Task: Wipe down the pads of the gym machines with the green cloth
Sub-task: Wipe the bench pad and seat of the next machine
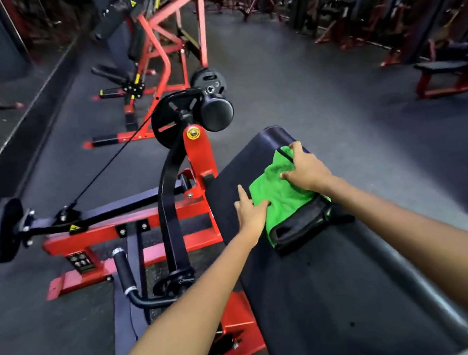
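A green cloth (285, 200) with a black edge lies folded on the long black pad (326, 284) of a red-framed gym machine. My left hand (251, 212) rests on the cloth's left side, index finger stretched out straight on the pad. At the cloth's far end my right hand (305, 167) presses down, its fingers spread over the cloth and its black trim. Both forearms reach in from the bottom of the view.
The machine's red frame (132, 230), black lever arm (168, 192), round roller pad (216, 112) and a handle (124, 271) stand to the left. Another red machine (167, 51) stands beyond. A flat bench (443, 72) is at the right. Grey floor lies between.
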The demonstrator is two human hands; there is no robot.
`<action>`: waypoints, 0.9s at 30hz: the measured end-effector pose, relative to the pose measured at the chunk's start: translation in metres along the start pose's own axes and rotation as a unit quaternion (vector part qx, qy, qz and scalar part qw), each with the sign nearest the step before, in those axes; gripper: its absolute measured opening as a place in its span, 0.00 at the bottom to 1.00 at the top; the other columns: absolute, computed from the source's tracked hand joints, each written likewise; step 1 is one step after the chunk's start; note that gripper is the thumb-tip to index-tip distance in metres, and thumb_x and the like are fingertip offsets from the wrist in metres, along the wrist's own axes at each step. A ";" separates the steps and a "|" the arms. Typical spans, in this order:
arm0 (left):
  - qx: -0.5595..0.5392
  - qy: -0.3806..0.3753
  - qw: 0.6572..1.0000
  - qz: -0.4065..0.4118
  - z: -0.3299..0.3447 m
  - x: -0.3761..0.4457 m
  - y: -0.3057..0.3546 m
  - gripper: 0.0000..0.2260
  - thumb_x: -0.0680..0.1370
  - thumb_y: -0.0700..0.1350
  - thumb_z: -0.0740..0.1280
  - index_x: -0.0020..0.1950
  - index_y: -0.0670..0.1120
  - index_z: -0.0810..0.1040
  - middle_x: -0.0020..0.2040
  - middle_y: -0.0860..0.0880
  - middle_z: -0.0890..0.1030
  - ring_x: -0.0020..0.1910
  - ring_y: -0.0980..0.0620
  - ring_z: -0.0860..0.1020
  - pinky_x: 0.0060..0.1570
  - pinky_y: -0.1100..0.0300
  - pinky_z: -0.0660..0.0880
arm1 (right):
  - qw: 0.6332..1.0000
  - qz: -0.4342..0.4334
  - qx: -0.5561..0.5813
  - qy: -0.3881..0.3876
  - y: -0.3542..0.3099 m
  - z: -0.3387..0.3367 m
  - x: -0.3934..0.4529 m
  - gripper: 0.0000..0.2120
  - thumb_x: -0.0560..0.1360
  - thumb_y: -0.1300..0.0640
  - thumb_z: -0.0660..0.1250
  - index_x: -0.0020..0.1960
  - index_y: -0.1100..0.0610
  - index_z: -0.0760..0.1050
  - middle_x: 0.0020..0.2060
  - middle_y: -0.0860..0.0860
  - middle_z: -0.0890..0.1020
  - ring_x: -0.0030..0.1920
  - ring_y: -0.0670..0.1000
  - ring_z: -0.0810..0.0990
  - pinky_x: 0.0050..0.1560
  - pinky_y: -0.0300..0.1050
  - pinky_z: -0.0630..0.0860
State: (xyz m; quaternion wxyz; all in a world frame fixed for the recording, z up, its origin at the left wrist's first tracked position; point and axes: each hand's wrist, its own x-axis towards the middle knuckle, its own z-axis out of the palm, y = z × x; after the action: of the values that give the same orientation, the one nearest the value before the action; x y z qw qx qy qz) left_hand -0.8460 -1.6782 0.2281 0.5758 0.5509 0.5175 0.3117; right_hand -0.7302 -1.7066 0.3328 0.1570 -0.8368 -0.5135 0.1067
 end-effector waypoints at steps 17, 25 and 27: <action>0.073 0.025 0.996 0.038 0.029 0.092 0.021 0.04 0.80 0.42 0.59 0.46 0.46 0.72 0.54 0.43 0.78 0.60 0.44 0.70 0.59 0.55 0.63 | 0.937 -0.060 -0.343 -0.031 -0.006 0.037 0.072 0.29 0.78 0.34 0.46 0.70 0.50 0.65 0.73 0.56 0.62 0.73 0.62 0.57 0.66 0.68 0.57; 0.181 0.032 0.974 0.132 -0.008 0.127 -0.039 0.16 0.80 0.46 0.63 0.67 0.46 0.71 0.68 0.48 0.71 0.68 0.48 0.66 0.68 0.54 0.57 | 0.919 0.025 -0.393 0.023 -0.012 0.076 0.083 0.42 0.70 0.24 0.50 0.77 0.41 0.41 0.77 0.57 0.47 0.73 0.71 0.47 0.63 0.77 0.55; 0.196 0.007 0.967 0.162 -0.015 0.140 -0.042 0.20 0.80 0.47 0.61 0.72 0.47 0.67 0.73 0.50 0.65 0.73 0.51 0.61 0.72 0.54 0.53 | 0.916 0.036 -0.399 0.030 -0.009 0.081 0.089 0.38 0.73 0.27 0.49 0.76 0.39 0.40 0.77 0.57 0.41 0.73 0.72 0.46 0.63 0.75 0.55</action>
State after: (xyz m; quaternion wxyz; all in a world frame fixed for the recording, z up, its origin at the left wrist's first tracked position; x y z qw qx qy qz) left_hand -0.8308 -1.5514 0.1548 0.3947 0.7273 0.4764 0.2971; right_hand -0.7246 -1.6109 0.2593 -0.1789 -0.8507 -0.4778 -0.1265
